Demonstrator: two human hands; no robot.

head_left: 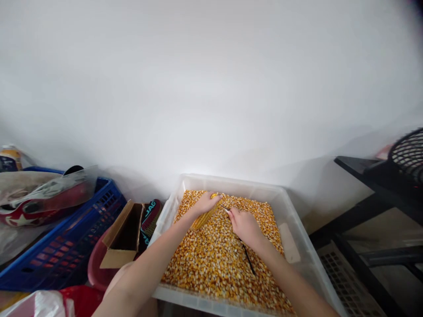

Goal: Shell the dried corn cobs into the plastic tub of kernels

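An ear of corn (202, 220) with yellow kernels slants over a bed of loose corn kernels (211, 259). My left hand (206, 203) is closed around its upper part. Just right of it, my right hand (243, 223) grips a thin metal tool (225, 207) whose tip points at the ear. Most of that tool is hidden in my fingers, so its kind is unclear. A black strap-like strip (248, 259) shows below my right wrist, over the kernels; whether it belongs to the tool I cannot tell. The kernels lie in a translucent plastic bin (294, 211).
A white wall (211, 88) rises behind the bin. To the left stand an open cardboard box (120, 233), a pink basin (97, 259) and a blue crate (66, 251) loaded with bags. A black rack (363, 193) is close on the right.
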